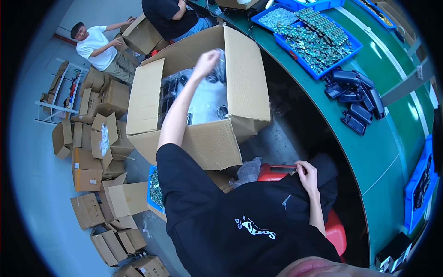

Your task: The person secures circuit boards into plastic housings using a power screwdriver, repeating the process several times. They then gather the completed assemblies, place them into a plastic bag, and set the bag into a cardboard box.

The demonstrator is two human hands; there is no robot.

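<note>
Green workbench point(392, 152) curves down the right side. Blue trays of small circuit boards point(318, 39) sit at its far edge, and a pile of black plastic housings point(357, 99) lies mid-surface, both well away from the hands.

Large open cardboard box point(203, 97) stands on the floor left of the bench with its flaps folded out, so the contents can be reached from above. It holds clear plastic bags of black parts point(203, 99).

Left hand point(207, 59) is raised over the box's far edge, fingers pinched shut on a clear bag with dark parts point(220, 68). The bag hangs from the grip, long axis roughly vertical, loose end pointing down into the box.

Right hand point(308, 176) rests on the person's lap by the red stool point(277, 171). Fingers are curled, apparently touching the dark clothing or stool edge; whether it grasps anything I cannot tell.

More empty cartons point(99, 152) are scattered on the floor at left.
</note>
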